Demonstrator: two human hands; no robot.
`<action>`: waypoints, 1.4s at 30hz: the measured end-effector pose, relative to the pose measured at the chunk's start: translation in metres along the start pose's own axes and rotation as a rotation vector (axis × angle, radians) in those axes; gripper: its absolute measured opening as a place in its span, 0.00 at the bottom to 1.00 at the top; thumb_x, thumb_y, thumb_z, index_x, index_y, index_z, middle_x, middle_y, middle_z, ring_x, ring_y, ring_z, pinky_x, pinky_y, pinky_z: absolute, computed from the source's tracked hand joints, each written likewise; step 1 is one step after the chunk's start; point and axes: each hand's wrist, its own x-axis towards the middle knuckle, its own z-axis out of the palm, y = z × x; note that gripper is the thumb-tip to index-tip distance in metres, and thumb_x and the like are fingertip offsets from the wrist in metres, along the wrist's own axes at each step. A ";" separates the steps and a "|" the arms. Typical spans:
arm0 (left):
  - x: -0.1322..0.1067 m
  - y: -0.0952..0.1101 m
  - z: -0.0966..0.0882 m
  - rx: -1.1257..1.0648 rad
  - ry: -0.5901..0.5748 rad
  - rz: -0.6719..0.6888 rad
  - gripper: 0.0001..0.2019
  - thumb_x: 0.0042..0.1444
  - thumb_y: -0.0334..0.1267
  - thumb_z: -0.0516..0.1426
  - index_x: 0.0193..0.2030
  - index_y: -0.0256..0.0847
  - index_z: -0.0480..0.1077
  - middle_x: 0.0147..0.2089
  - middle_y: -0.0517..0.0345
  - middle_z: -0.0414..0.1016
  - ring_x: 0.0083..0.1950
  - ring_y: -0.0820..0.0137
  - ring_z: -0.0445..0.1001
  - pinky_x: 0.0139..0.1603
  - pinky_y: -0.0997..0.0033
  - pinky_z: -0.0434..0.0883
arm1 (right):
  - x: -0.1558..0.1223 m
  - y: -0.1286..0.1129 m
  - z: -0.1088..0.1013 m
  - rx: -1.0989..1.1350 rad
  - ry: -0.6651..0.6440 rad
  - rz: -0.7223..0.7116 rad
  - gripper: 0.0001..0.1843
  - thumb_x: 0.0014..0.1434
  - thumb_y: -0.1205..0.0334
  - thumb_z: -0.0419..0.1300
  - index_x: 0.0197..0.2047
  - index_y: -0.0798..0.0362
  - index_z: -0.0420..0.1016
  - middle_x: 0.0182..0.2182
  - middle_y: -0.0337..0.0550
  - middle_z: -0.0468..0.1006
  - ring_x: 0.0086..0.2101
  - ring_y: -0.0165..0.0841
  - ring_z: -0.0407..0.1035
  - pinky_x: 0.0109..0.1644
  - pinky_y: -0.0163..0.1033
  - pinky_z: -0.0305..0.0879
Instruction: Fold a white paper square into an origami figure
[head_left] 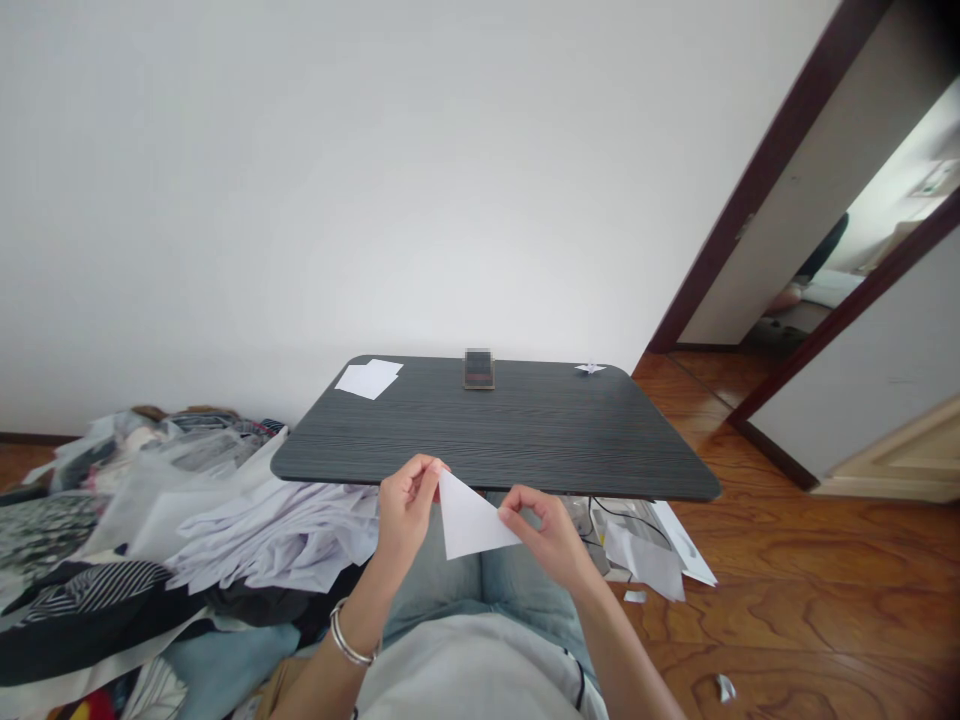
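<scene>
A white sheet of paper [472,522], folded into a triangle, hangs between my two hands just in front of the table's near edge. My left hand [409,500] pinches its upper left corner. At the right, my right hand [541,530] grips the slanting edge near the right corner between thumb and fingers. The dark wood-grain table [487,440] stands right beyond the paper. On its far left lie several white paper sheets [369,378], and a small folded white paper figure [590,368] sits at the far right corner.
A small framed stand [478,369] is at the table's back middle. Heaped clothes and fabric [277,530] cover the floor at left. Papers [651,560] and cables lie under the table's right side. A paper scrap [725,688] is on the wooden floor; a doorway opens at right.
</scene>
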 end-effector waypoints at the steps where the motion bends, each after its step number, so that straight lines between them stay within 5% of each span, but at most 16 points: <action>1: 0.001 0.000 -0.002 0.002 0.014 0.002 0.13 0.57 0.43 0.52 0.27 0.37 0.69 0.21 0.63 0.66 0.22 0.75 0.63 0.23 0.77 0.61 | 0.000 0.001 -0.002 -0.002 -0.016 0.011 0.11 0.57 0.60 0.55 0.24 0.52 0.68 0.22 0.38 0.71 0.27 0.32 0.64 0.33 0.35 0.58; 20: 0.006 -0.014 -0.008 -0.002 0.083 -0.001 0.14 0.57 0.45 0.53 0.29 0.38 0.70 0.21 0.63 0.65 0.22 0.75 0.62 0.23 0.77 0.59 | 0.002 0.007 -0.019 0.007 -0.101 -0.025 0.13 0.59 0.61 0.53 0.23 0.53 0.65 0.21 0.36 0.69 0.27 0.30 0.62 0.34 0.36 0.57; 26: 0.007 -0.018 -0.007 -0.081 0.206 -0.005 0.13 0.57 0.45 0.54 0.29 0.38 0.69 0.19 0.65 0.62 0.20 0.75 0.61 0.21 0.76 0.59 | 0.003 0.017 -0.025 0.131 -0.043 -0.006 0.16 0.60 0.55 0.53 0.24 0.53 0.66 0.21 0.37 0.68 0.26 0.31 0.63 0.33 0.35 0.60; 30: 0.006 -0.020 -0.006 -0.124 0.219 -0.010 0.12 0.57 0.45 0.54 0.31 0.38 0.69 0.19 0.65 0.63 0.19 0.76 0.61 0.20 0.77 0.59 | 0.007 0.023 -0.017 0.247 0.080 -0.019 0.15 0.60 0.49 0.53 0.39 0.52 0.71 0.34 0.45 0.76 0.36 0.35 0.69 0.42 0.39 0.64; 32: 0.005 -0.020 -0.003 -0.118 0.203 -0.013 0.13 0.57 0.46 0.53 0.32 0.39 0.69 0.19 0.65 0.64 0.19 0.76 0.61 0.19 0.77 0.59 | 0.009 0.024 -0.008 0.290 0.031 -0.054 0.20 0.56 0.47 0.57 0.46 0.52 0.71 0.41 0.48 0.77 0.40 0.38 0.70 0.45 0.42 0.64; 36: 0.002 -0.018 0.001 -0.111 0.190 -0.022 0.14 0.57 0.47 0.53 0.32 0.38 0.70 0.21 0.64 0.66 0.19 0.76 0.63 0.19 0.78 0.61 | 0.011 0.024 0.008 0.269 0.107 0.016 0.16 0.56 0.49 0.57 0.27 0.53 0.73 0.23 0.41 0.76 0.28 0.35 0.70 0.36 0.38 0.65; 39: 0.000 -0.017 0.000 -0.063 0.132 -0.017 0.13 0.58 0.45 0.52 0.35 0.38 0.70 0.27 0.58 0.72 0.27 0.72 0.71 0.24 0.76 0.66 | 0.011 0.022 0.009 0.313 0.274 0.060 0.15 0.57 0.51 0.56 0.27 0.53 0.73 0.21 0.40 0.74 0.25 0.33 0.68 0.32 0.37 0.64; 42: -0.002 -0.013 -0.004 0.095 0.145 0.141 0.11 0.57 0.41 0.54 0.45 0.40 0.69 0.45 0.50 0.74 0.45 0.65 0.73 0.39 0.69 0.69 | 0.010 0.016 0.003 0.204 0.392 0.040 0.12 0.57 0.54 0.57 0.28 0.53 0.73 0.22 0.40 0.75 0.27 0.34 0.68 0.33 0.37 0.63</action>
